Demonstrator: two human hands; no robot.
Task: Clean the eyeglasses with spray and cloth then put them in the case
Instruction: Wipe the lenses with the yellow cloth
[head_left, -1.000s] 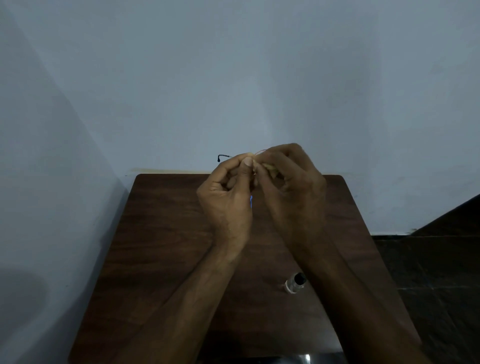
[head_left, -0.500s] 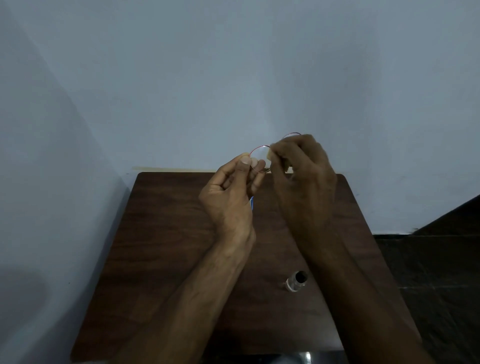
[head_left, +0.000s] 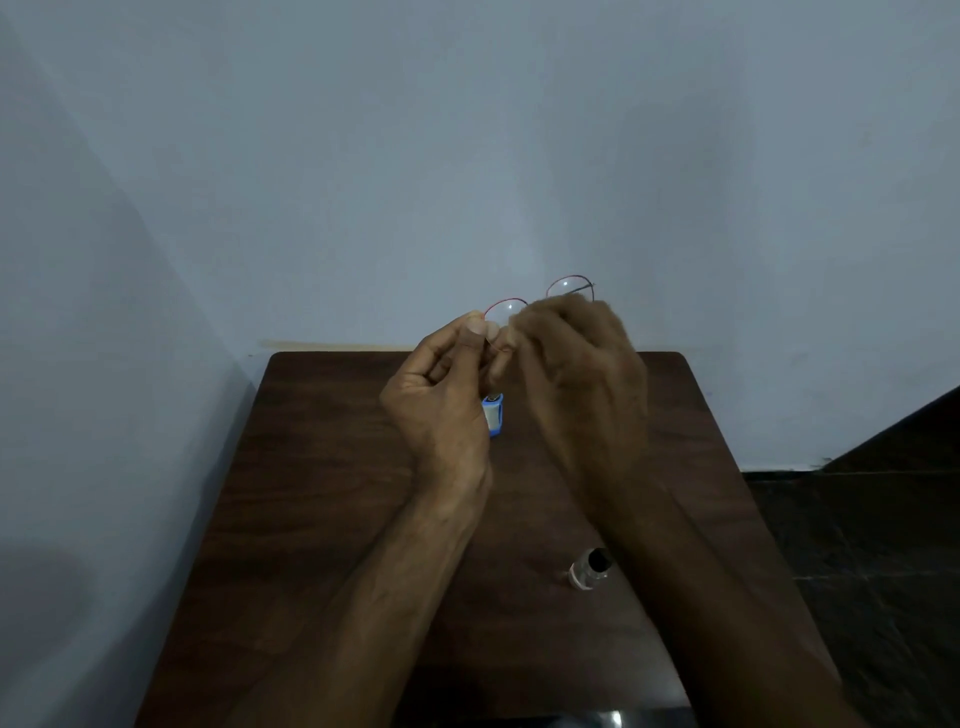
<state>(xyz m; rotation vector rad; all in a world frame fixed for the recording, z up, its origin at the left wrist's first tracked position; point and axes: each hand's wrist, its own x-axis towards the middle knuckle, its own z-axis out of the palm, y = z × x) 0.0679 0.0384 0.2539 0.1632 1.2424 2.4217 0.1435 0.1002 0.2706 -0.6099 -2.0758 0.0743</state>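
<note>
Thin red-rimmed eyeglasses (head_left: 569, 287) are held up above the far part of the dark wooden table (head_left: 322, 499). My left hand (head_left: 441, 400) pinches the rim of the left lens between thumb and fingers. My right hand (head_left: 582, 379), blurred by motion, is curled around the frame near the bridge and right lens; any cloth in it is hidden. A small clear spray bottle (head_left: 588, 569) with a black top lies on the table under my right forearm. A small blue and white object (head_left: 493, 413) sits on the table just behind my left hand.
The table stands in a corner against pale blue walls. A dark tiled floor (head_left: 857, 545) shows to the right of the table. A shiny object (head_left: 613, 719) peeks in at the bottom edge.
The glasses have risen and swung out to the right, so both lenses now show above my hands. My right hand moved right along the frame. The blue object is now more exposed.
</note>
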